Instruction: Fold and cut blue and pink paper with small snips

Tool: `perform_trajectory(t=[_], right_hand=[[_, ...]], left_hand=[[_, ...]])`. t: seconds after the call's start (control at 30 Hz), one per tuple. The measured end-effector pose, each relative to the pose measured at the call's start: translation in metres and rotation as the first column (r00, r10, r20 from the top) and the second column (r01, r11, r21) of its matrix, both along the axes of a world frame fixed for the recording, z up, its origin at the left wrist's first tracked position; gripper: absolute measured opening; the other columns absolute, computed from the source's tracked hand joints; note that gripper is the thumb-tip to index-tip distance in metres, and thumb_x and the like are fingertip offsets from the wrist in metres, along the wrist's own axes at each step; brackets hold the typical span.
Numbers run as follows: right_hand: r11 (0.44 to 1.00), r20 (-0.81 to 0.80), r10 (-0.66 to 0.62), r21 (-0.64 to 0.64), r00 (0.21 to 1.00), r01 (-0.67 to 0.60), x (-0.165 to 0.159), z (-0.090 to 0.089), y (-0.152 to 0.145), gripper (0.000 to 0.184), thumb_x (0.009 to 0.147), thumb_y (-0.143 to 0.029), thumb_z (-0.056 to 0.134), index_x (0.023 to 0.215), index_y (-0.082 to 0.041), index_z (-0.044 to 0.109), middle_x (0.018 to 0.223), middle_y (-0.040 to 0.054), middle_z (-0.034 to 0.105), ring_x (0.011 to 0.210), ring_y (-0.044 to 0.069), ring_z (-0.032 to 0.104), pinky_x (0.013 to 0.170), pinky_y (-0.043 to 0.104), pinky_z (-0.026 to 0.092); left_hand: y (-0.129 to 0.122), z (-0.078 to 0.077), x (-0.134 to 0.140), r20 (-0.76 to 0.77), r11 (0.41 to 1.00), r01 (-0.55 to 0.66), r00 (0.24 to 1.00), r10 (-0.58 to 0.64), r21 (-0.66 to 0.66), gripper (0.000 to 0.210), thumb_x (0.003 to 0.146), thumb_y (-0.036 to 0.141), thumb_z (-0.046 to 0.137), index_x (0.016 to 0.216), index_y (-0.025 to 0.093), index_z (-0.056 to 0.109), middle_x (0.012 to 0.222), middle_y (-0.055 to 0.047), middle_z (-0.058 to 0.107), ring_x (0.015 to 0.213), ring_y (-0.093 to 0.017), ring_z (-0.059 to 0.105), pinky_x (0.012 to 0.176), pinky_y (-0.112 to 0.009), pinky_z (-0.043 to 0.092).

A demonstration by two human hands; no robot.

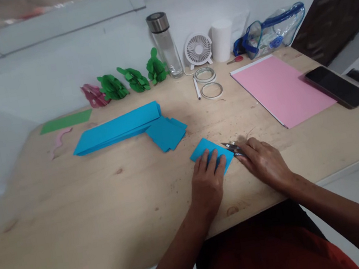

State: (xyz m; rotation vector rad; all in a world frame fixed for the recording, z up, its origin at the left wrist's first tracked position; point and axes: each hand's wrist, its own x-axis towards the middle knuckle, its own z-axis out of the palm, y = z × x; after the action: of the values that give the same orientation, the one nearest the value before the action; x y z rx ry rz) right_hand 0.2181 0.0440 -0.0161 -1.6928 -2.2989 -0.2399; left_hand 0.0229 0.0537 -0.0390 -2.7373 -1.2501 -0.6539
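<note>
My left hand [208, 180] lies over a folded-looking piece of blue paper [197, 152], its fingers stretched out and pressing it to the wooden table. To the right, my right hand [263, 159] is closed around small dark scissors [230, 146], with the pointed tip at the paper's right edge. Most of the handle is hidden by the fingers. Just behind the left hand is a loose stack of blue paper squares [167, 132]. One end of a long folded blue paper strip [116, 129] touches that stack.
Along the wall stand green paper leaf shapes [112, 87], a pink paper shape [93, 95], a glass bottle [166, 46], a white fan [198, 50] and a clear pouch [276, 31]. Tape rolls [211, 91], a pen [197, 88], pink paper [283, 90] and a phone [337, 85] lie nearer.
</note>
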Motion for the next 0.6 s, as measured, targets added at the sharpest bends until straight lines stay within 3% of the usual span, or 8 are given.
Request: perform_trajectory(t=[0.6], right_hand=[[0.994,-0.011,0.109,0.011,0.994,-0.109,0.002,0.003,0.015,0.033,0.095,-0.031,0.044,0.116,-0.012,0.060,0.087,0.0111,0.063,0.071,0.022,0.057,0.065,0.033,0.045]], left_hand=[[0.002,-0.001,-0.001,0.070,0.997,0.049,0.996,-0.053,0.056,0.030,0.092,0.014,0.041,0.115,0.012,0.061,0.124,-0.015,0.060,0.120,-0.031,0.051,0.095,-0.049,0.047]])
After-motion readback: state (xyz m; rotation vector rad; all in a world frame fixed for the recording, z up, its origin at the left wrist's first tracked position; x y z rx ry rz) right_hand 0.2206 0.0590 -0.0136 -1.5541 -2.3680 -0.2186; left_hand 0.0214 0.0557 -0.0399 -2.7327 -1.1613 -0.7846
